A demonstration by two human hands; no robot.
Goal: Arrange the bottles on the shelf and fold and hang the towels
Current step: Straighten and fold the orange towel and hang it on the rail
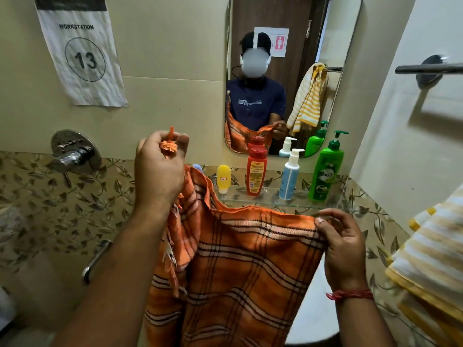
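An orange checked towel hangs spread between my hands in front of the sink. My left hand is raised and grips one fringed corner. My right hand pinches the towel's top edge lower down on the right. Behind the towel, a glass shelf carries a small yellow bottle, a red bottle, a white-and-blue pump bottle and a green pump bottle, all upright. A yellow-striped white towel hangs at the right edge.
A metal towel bar is fixed to the right wall. A mirror hangs above the shelf. A chrome tap valve and a handle sit on the left wall, below a paper sign.
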